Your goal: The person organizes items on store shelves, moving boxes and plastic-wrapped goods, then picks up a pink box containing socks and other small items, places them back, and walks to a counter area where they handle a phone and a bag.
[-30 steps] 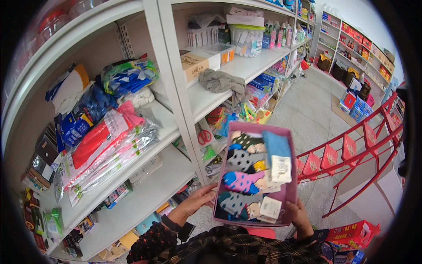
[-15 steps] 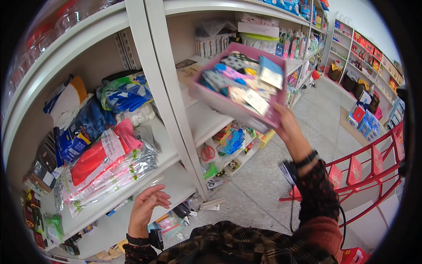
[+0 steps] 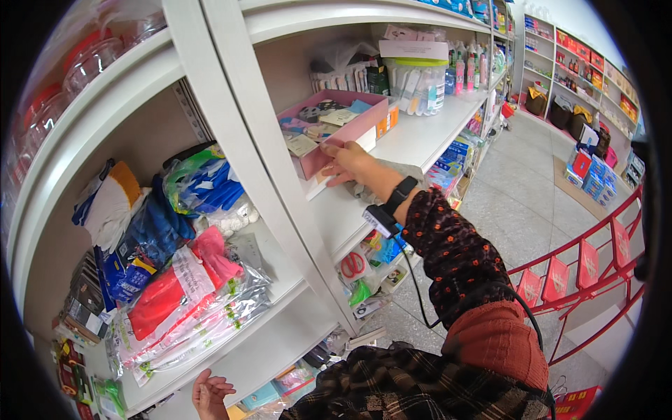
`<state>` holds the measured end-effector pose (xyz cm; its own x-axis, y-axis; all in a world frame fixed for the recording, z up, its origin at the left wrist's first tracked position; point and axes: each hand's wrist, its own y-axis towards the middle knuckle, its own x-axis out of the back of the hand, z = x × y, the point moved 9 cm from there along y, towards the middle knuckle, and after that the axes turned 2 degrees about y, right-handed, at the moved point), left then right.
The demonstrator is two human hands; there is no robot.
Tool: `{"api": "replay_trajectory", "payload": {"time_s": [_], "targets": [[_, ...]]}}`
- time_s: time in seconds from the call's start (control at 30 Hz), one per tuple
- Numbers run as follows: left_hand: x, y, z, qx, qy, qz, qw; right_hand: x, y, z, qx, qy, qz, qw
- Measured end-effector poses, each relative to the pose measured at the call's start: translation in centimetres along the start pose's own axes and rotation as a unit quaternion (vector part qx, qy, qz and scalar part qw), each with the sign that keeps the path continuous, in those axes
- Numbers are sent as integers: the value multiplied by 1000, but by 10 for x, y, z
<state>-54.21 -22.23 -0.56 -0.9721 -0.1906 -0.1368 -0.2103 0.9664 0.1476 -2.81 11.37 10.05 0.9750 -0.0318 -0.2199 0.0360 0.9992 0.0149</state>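
Observation:
On the middle shelf [image 3: 399,150] a pink box [image 3: 371,124] holds several folded, patterned socks [image 3: 322,110] with paper tags. My right hand [image 3: 353,164] reaches over to the box's near wall. Its fingers are spread against that wall, some at the rim and others lower down. A grey cloth-like thing [image 3: 402,170] lies on the shelf under my right wrist. Low at the left, my left hand [image 3: 212,393] hangs in front of the lower shelf with loosely bent fingers apart, holding nothing.
Behind the box stand a green-lidded clear tub [image 3: 420,80] and an orange box [image 3: 386,122]. A white upright [image 3: 269,147] divides this bay from one with bagged red clothing [image 3: 168,297]. A red metal rack [image 3: 553,283] stands at right on the tiled floor.
The pink box went from being held in the air by my right hand to resting on the shelf, farther in and to the left. My left hand dropped lower.

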Motion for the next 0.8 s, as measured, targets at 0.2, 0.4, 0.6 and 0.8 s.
{"api": "replay_trajectory", "payload": {"time_s": [0.2, 0.4, 0.6, 0.8], "targets": [[-48, -5, 1, -36, 80, -55, 995, 108, 8, 42, 86, -372, -39, 923], [-146, 53, -79, -112, 171, -135, 970, 101, -6, 103, 499, -558, -38, 662], [-290, 166, -177, -409, 644, -76, 642, 83, 37, 90, 467, -613, 71, 634], [-359, 266, -116, -346, 841, 98, 405, 70, 28, 83, 493, -632, 17, 598]]}}
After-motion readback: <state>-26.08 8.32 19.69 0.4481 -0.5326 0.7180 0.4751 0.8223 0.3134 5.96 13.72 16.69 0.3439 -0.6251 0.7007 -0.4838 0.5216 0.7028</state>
